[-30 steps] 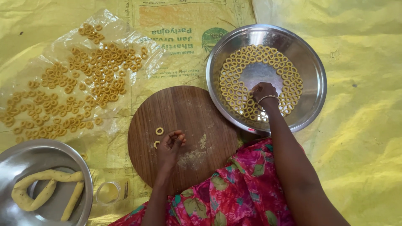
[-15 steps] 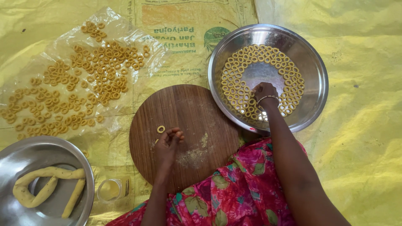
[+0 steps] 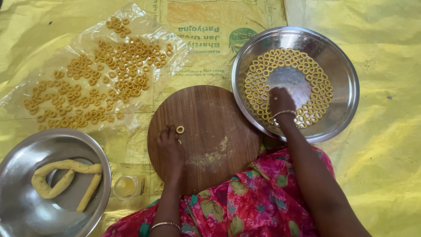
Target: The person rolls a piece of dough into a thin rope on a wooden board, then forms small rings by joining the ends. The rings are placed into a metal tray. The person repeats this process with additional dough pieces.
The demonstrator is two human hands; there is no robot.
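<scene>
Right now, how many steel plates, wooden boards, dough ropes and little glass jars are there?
Steel plates: 2
Round wooden board: 1
Dough ropes: 2, as far as I can tell
Small glass jar: 1
Total: 6

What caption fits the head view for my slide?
Left hand rests on the round wooden board beside a dough ring; right hand reaches into a steel plate of rings.

The person is wearing a bright pink garment [image 3: 245, 206] printed with green leaves and red flowers. Both forearms are showing bare. A thin metal bangle is circling each wrist, just behind the left hand [image 3: 170, 151] and the right hand [image 3: 280, 100].
</scene>
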